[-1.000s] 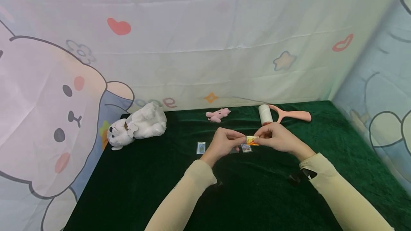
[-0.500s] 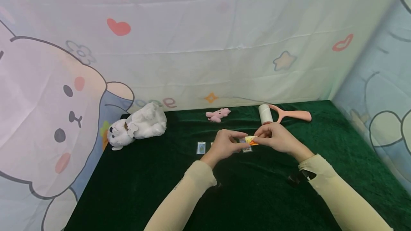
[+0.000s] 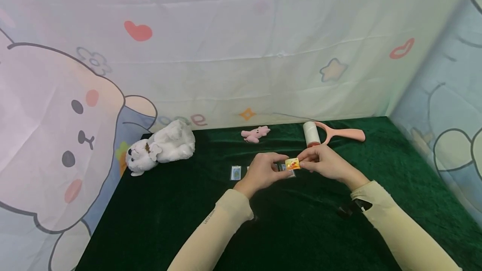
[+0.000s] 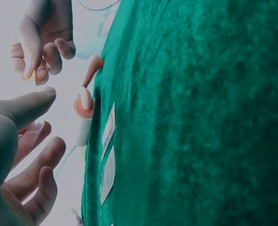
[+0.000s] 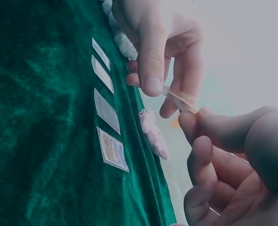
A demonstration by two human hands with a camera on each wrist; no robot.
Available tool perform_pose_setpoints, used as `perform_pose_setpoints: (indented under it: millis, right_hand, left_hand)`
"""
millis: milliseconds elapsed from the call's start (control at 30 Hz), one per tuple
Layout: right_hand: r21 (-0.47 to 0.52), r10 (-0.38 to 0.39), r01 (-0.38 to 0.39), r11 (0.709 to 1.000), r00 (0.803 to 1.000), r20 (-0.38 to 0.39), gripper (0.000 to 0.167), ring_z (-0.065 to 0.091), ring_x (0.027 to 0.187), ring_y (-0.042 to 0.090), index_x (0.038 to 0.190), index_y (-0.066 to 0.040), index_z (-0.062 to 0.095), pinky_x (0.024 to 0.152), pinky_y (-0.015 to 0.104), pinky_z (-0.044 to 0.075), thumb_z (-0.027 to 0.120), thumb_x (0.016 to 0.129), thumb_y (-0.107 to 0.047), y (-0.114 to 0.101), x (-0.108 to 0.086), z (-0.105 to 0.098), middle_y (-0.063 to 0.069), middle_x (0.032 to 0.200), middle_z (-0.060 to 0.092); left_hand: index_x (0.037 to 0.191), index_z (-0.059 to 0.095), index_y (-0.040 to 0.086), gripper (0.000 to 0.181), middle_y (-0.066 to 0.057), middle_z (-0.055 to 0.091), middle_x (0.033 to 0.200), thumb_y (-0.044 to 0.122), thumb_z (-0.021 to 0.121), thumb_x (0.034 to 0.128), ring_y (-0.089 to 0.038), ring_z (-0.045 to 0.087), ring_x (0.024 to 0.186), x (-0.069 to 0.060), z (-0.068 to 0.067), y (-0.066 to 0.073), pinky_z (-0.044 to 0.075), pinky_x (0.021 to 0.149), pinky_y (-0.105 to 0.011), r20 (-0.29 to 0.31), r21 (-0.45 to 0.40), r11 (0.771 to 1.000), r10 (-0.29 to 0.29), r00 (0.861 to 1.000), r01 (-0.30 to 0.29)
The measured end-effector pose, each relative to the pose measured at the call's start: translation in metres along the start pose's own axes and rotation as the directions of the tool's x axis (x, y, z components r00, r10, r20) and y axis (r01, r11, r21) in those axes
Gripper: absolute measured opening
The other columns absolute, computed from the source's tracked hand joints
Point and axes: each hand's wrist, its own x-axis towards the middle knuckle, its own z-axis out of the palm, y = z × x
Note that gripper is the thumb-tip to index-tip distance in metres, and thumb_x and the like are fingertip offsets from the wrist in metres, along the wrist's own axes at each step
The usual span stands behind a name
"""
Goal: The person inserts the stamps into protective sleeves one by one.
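My right hand (image 3: 326, 162) pinches a small yellow picture card (image 3: 292, 164) between thumb and fingertips, above the table. My left hand (image 3: 260, 171) is just left of it, thumb and forefinger spread around the card's near side. A clear plastic card sleeve (image 4: 35, 130) lies between that thumb and forefinger in the left wrist view; its far part is hidden by the thumb. From the right wrist view, the left thumb touches the sleeve's end and the card's edge shows thin beside it. Below the hands, several small cards (image 5: 112, 149) lie in a row, partly covered in the head view.
Green velvet cloth (image 3: 301, 229) covers the table. A white plush toy (image 3: 171, 141) lies at the back left, a small pink plush (image 3: 256, 134) at the back middle. Behind my right hand is a white roll (image 3: 311, 134) with a pink handle (image 3: 348, 135). A printed curtain (image 3: 226, 53) hangs behind.
The left thumb and forefinger have parted from a pinch at the card's left edge. The yellow card has shifted slightly left and turned its face more toward the head camera.
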Motion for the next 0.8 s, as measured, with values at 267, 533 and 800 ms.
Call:
perform_pose_setpoints:
  millis: [267,533,800]
  right_hand:
    - [0.008,-0.009,0.009,1.000,1.000,0.010,0.019,0.068,0.086,0.034,0.116,-0.002,0.074,0.076,0.048,0.059,0.071,0.101,-0.013,0.0032,0.0011,0.0007,0.012,0.106,0.074]
    - [0.042,0.000,-0.002,0.999,0.999,0.032,0.022,0.069,0.086,0.037,0.119,0.000,0.073,0.076,0.049,0.060,0.071,0.101,-0.013,0.0053,0.0012,0.0016,0.013,0.108,0.075]
    - [0.048,-0.007,0.005,0.999,0.999,0.039,0.021,0.068,0.081,0.024,0.118,0.000,0.073,0.076,0.048,0.060,0.071,0.102,-0.013,0.0055,0.0017,0.0016,0.012,0.108,0.075]
  left_hand:
    - [0.131,0.074,0.017,0.044,0.001,0.075,0.119,0.030,0.086,0.0908,-0.003,0.061,0.072,0.0006,0.0003,0.0013,0.053,0.059,-0.019,-0.001,0.058,0.998,0.020,1.000,-0.020]
    - [0.134,0.072,0.010,0.046,-0.001,0.075,0.125,0.026,0.084,0.0925,-0.007,0.065,0.080,0.0020,0.0006,0.0013,0.053,0.071,-0.015,0.023,0.084,0.992,0.091,0.996,-0.093]
    - [0.134,0.070,0.004,0.044,-0.007,0.074,0.127,0.018,0.083,0.0934,-0.015,0.073,0.093,0.0041,0.0015,0.0018,0.058,0.079,-0.019,0.039,0.046,0.985,0.162,0.986,-0.164]
